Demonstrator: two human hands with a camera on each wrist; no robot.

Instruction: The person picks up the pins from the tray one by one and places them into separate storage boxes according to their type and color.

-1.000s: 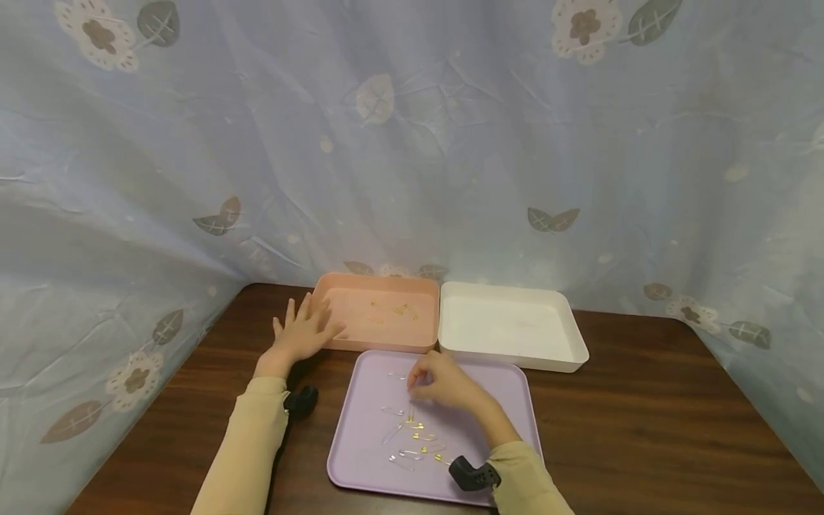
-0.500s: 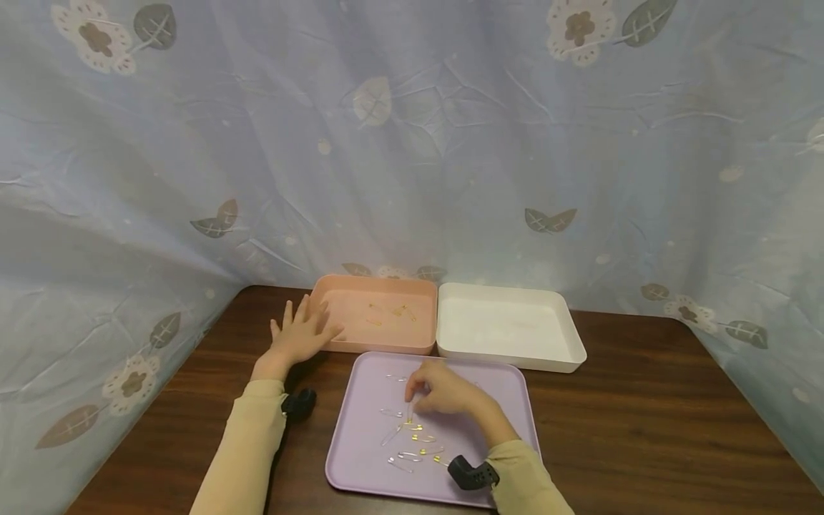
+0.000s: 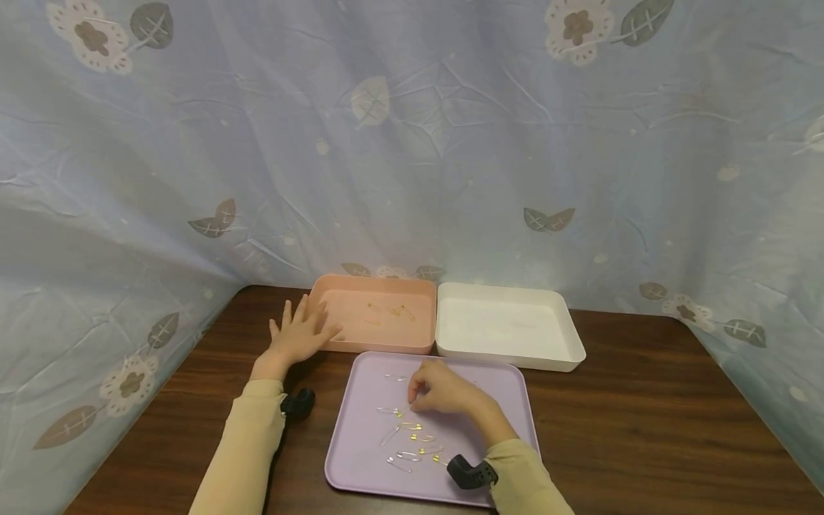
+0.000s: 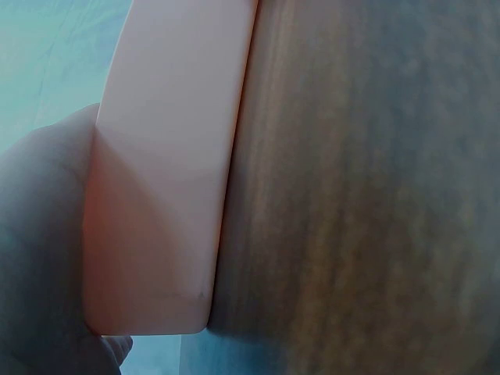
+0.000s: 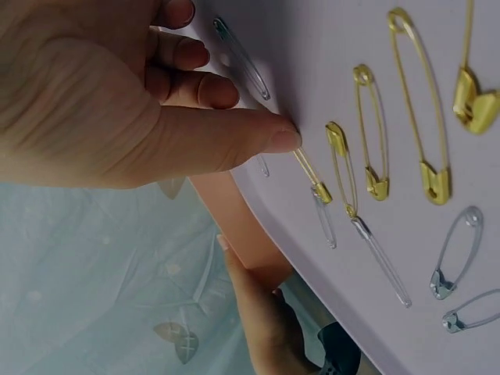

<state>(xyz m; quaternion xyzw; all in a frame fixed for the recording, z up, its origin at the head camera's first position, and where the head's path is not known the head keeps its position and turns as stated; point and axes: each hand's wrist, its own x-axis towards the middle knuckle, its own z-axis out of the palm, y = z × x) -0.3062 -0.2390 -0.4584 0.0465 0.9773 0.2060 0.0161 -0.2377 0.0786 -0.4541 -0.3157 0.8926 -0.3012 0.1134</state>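
Observation:
My right hand (image 3: 444, 388) is over the lilac tray (image 3: 363, 458), pinching a gold safety pin (image 5: 314, 178) between thumb and finger; its clasp end sticks out past the thumb. Several gold and silver safety pins lie scattered on the tray around it, among them another gold pin (image 5: 371, 133) and a silver pin (image 5: 457, 254). My left hand (image 3: 297, 337), fingers spread, rests on the left edge of the pink tray (image 3: 344, 304). In the left wrist view, that hand lies along the outer wall of the pink tray (image 4: 156, 195).
A few gold safety pins (image 3: 404, 311) lie in the pink tray. Beside it on the right stands a shallow white tray (image 3: 498, 318). All three trays are on a dark wooden table (image 3: 644, 415), with a patterned curtain (image 3: 412, 157) behind.
The gold pin in my right hand has turned from pointing down toward me to pointing left, its clasp end now near a silver pin. My left hand stays put.

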